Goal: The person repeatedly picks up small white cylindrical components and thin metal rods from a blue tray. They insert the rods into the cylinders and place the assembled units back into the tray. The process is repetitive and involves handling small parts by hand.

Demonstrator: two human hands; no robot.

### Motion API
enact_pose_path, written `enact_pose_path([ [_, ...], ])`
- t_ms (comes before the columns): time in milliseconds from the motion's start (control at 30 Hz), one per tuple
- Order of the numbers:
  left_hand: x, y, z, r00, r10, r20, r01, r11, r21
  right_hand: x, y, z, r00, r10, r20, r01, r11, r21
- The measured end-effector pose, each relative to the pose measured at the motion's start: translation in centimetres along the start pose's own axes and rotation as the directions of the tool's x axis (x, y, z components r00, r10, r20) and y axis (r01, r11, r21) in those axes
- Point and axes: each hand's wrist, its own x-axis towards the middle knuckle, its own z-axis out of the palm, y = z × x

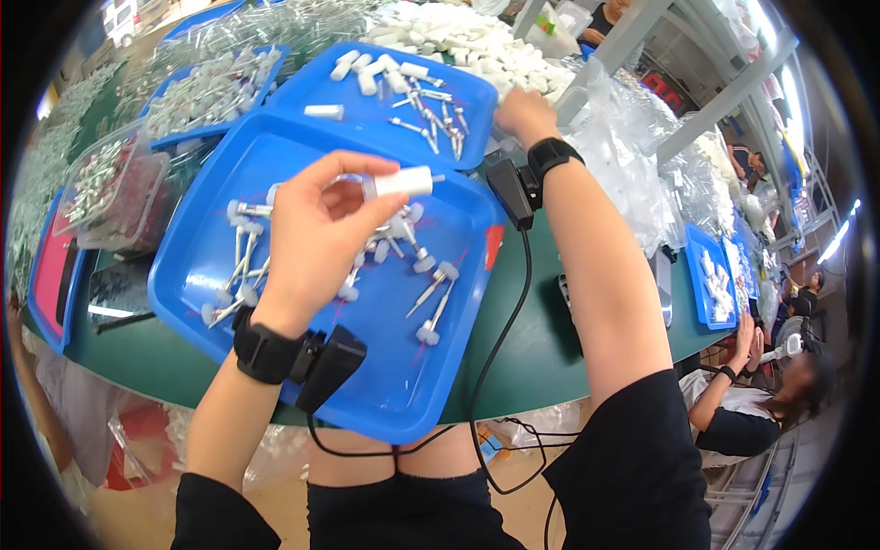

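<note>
My left hand [321, 234] is closed, pinching a white plastic cylinder [404, 181] between thumb and fingers above the near blue tray [367, 403]. A thin tip sticks out of the cylinder's right end. In that tray lie several thin metal rods with pale round plastic ends [445, 289]. My right hand [527, 116] reaches to the right edge of the far blue tray [307, 87], next to a heap of white cylinders [458, 35]. Its fingertips are hidden, so I cannot see what they hold. Loose white cylinders [368, 82] and small rod pieces [440, 115] lie in the far tray.
A clear plastic box of small metal parts [101, 183] stands at the left, near a pink-and-blue tray [55, 266]. Clear plastic bags [623, 137] are heaped right of my right wrist. A black cable [513, 321] crosses the green table. Another person [742, 412] sits at the right.
</note>
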Motion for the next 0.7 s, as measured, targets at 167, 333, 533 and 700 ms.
enact_pose_path([
  [167, 0.7, -1.1, 2.3, 0.996, 0.042, 0.075, -0.047, 0.997, 0.065, 0.0, 9.6, 3.5, 0.995, -0.084, 0.053, 0.095, 0.96, -0.262],
  [333, 1.2, -2.9, -1.4, 0.998, 0.051, 0.025, -0.053, 0.991, 0.124, 1.4, 4.3, 4.1, 0.995, -0.088, -0.038, 0.089, 0.996, 0.0],
  [533, 2.2, -6.3, -3.2, 0.991, 0.12, 0.061, -0.133, 0.932, 0.338, -1.4, 4.6, 3.3, 0.996, 0.068, 0.065, -0.075, 0.992, 0.101],
  [700, 2.7, -6.5, -3.8, 0.991, 0.127, 0.042, -0.134, 0.917, 0.377, 1.8, 2.7, 5.2, 0.985, 0.119, 0.123, -0.14, 0.973, 0.184],
])
